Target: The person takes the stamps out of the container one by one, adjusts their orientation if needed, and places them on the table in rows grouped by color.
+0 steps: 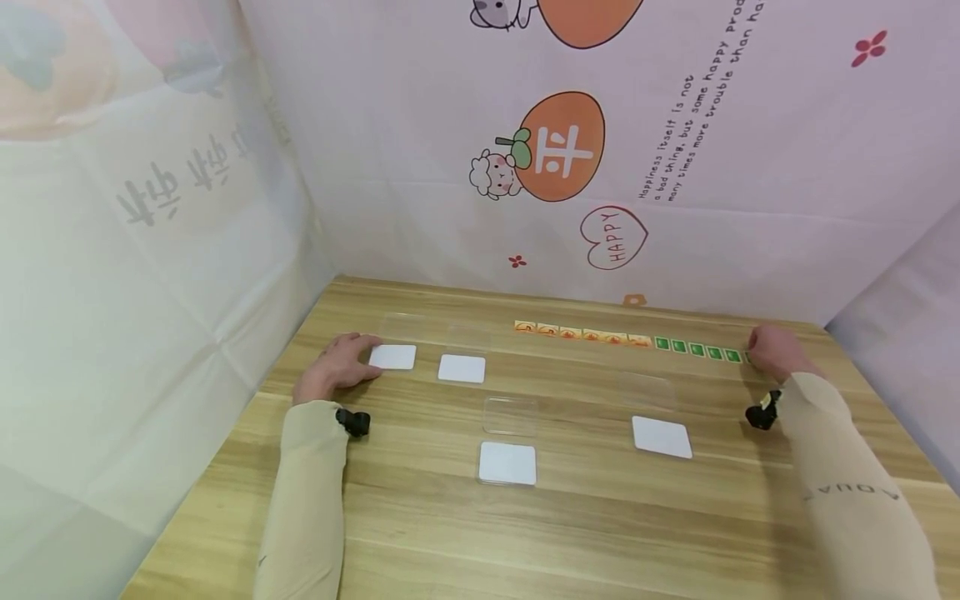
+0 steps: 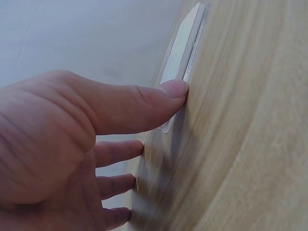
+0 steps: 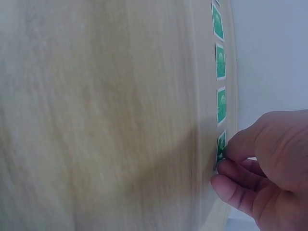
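Observation:
In the head view my left hand (image 1: 341, 365) is at the left end of a white card stack (image 1: 393, 357) in a clear case. Thumb and index finger grip its near and far edges; in the left wrist view the thumb (image 2: 159, 103) presses the edge and the other fingers touch the wooden table. My right hand (image 1: 778, 352) is at the right end of a row of small green picture cards (image 1: 697, 349). In the right wrist view its thumb and curled fingers pinch the last green card (image 3: 221, 147), partly hidden by the fingertips.
Small orange picture cards (image 1: 591, 335) continue the row leftward. More white card stacks (image 1: 462, 368) lie about the wooden table (image 1: 420, 533), with clear lids (image 1: 512, 416) behind them. Printed cloth (image 1: 420, 183) hangs along the table's back and sides.

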The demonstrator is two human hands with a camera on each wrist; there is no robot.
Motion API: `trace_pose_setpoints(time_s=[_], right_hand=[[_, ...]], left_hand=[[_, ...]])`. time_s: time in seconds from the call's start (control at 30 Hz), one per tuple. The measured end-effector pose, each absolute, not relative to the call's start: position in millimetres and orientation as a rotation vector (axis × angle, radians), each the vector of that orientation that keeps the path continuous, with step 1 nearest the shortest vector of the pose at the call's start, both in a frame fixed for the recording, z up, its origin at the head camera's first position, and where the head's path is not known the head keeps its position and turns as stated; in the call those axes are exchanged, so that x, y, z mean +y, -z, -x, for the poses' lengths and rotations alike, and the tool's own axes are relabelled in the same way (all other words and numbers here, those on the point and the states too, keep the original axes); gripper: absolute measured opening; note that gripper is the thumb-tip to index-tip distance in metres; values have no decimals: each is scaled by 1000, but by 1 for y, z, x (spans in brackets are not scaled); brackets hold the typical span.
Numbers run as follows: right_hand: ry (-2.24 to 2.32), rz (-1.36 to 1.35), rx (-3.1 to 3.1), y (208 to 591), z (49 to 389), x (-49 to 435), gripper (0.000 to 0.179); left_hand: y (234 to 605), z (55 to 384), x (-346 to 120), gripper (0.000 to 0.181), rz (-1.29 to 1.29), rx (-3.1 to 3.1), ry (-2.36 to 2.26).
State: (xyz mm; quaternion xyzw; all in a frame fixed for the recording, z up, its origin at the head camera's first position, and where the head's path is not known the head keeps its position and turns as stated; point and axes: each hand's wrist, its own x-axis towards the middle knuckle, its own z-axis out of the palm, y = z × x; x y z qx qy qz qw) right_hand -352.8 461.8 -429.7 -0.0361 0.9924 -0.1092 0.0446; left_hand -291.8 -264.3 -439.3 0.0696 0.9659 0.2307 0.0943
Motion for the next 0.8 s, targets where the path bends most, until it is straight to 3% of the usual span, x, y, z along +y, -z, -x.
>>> trace_pose_setpoints(time_s=[0.27, 0.47, 0.8], right_hand=[[419, 44, 3021, 423, 341, 455, 16], [406, 90, 3072, 415, 342, 449, 35], [463, 112, 3076, 419, 336, 442, 36]], left_hand=[[439, 295, -265, 59, -246, 2868, -687], [440, 294, -274, 58, -358, 2853, -762], [425, 294, -285, 50, -212, 2713, -925]])
